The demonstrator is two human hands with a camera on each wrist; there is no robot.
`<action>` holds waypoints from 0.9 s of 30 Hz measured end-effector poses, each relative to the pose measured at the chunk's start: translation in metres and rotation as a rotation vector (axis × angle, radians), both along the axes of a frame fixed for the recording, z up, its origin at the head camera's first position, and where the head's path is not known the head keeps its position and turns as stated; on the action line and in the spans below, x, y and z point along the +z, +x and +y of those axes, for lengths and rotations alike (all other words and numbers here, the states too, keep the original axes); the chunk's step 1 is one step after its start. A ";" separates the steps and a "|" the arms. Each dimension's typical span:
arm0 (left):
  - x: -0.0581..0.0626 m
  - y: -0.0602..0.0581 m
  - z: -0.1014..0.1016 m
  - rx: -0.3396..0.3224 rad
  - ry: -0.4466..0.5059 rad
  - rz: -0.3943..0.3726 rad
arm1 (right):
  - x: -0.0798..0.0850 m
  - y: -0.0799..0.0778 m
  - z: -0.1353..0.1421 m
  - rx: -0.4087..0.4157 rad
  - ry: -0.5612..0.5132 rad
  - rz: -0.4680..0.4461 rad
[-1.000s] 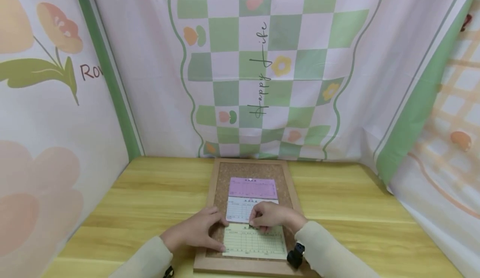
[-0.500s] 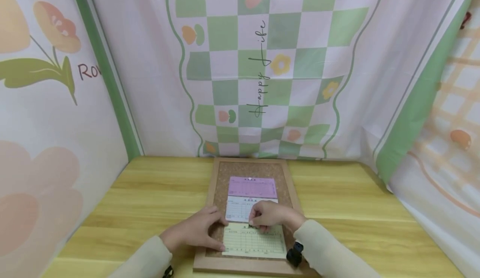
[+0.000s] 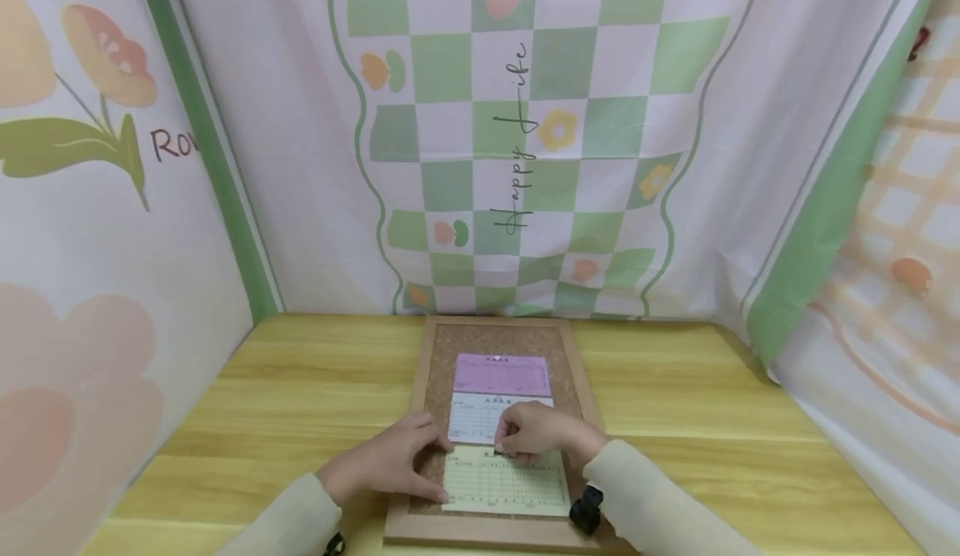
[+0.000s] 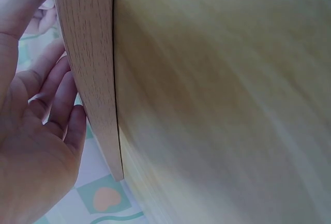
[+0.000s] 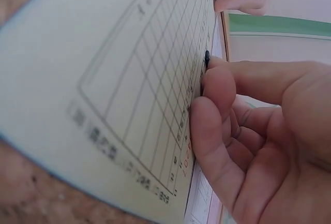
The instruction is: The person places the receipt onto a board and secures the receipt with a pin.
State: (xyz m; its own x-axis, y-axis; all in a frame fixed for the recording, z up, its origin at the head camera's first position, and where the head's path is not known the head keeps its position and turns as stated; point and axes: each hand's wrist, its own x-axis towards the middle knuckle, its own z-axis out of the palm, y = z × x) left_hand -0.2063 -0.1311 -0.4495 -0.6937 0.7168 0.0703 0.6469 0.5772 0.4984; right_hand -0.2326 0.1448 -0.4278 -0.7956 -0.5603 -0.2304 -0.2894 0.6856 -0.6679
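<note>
A framed cork board (image 3: 442, 348) lies on the table with three printed form slips in a column. Farthest is a purple slip (image 3: 502, 375), then a white slip (image 3: 471, 419), and nearest a pale yellow slip (image 3: 502, 489). My right hand (image 3: 536, 429) pinches a small black pushpin (image 5: 207, 58) at the top edge of the yellow slip; its point is hidden. With fingers spread, my left hand (image 3: 390, 460) rests across the board's left side. Its thumb touches the yellow slip's lower left corner, and its forefinger reaches near the upper left corner.
A small white pin (image 3: 497, 358) sits at the top of the purple slip. The board's wooden frame (image 4: 90, 53) stands a little above the wooden table (image 3: 690, 389). Behind the table hangs a checked curtain (image 3: 450, 122), with patterned cloth at both sides.
Both hands stay in nearly the same place on the board. The whole head view has shifted slightly to the left.
</note>
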 end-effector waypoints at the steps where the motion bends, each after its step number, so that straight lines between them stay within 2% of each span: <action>1: 0.000 0.000 0.000 -0.002 0.002 0.002 | 0.000 0.000 0.000 0.003 -0.007 0.000; 13: 0.000 -0.001 -0.001 -0.002 -0.001 0.001 | 0.002 -0.002 0.006 0.006 -0.111 -0.087; 27: 0.003 0.000 0.000 0.008 -0.015 -0.008 | 0.006 -0.001 0.012 0.025 -0.221 -0.120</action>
